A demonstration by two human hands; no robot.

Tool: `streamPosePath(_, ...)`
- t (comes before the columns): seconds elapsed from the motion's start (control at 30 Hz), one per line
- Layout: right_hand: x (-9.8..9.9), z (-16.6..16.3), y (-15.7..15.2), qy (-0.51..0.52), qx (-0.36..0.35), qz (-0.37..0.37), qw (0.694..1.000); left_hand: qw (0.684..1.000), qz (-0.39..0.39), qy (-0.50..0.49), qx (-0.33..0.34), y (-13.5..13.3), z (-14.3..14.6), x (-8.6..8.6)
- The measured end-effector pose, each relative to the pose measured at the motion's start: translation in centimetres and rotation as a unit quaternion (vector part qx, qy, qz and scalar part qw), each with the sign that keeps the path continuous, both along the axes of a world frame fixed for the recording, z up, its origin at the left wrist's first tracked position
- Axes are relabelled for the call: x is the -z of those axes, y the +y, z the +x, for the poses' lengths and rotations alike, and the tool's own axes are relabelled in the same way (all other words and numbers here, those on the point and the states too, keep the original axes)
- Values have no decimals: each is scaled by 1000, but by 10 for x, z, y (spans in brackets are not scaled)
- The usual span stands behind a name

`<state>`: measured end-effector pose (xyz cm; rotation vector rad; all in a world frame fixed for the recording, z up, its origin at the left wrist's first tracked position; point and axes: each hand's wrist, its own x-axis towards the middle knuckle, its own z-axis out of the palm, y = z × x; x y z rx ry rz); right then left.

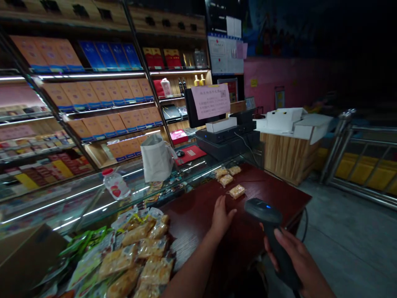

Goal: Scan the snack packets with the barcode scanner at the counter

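Observation:
My right hand (294,256) grips the handle of a black barcode scanner (263,211), whose head shows a small blue light and points toward the counter. My left hand (221,217) lies flat, fingers together, on the dark red counter (279,190), holding nothing. Just beyond its fingertips lies a small wrapped snack packet (237,191). Three more such packets (226,174) lie further back on the counter.
A heap of wrapped snack packets (136,256) fills the near left. A plastic bottle (115,184) and a white bag (156,157) stand on the glass display case (77,203). Behind are a till monitor (211,105), stocked shelves (93,95), a wooden desk (288,153) and a metal gate (356,153).

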<state>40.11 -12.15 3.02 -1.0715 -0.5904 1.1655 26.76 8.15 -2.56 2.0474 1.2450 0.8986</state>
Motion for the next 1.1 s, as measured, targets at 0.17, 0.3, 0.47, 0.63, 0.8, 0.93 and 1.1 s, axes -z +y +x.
streamPosePath(0.17, 4, 21, -19, -71, 18, -24, 997, 992, -78, -50, -83, 39, 51, 0)
streamPosePath(0.3, 6, 33, -27, -107, 6, -19, 994, 986, -98, -111, -77, 52, 59, -2)
streamPosePath(0.47, -1, 31, -27, -63, 31, -20, 997, 957, -142, -248, -57, 40, 37, -1)
streamPosePath(0.63, -4, 15, -14, -29, 36, -8, 999, 891, -231, -387, -58, 3, -5, 2)
streamPosePath(0.8, -4, -6, -2, -1, -5, -1, 1000, 798, -340, -493, -71, -43, -48, -5)
streamPosePath(0.93, -9, -23, 0, 8, -25, -2, 1000, 704, -395, -582, -98, -71, -74, -22)
streamPosePath(1.1, -10, -36, 0, -20, -88, -9, 996, 702, -393, -580, -132, -92, -101, -41)
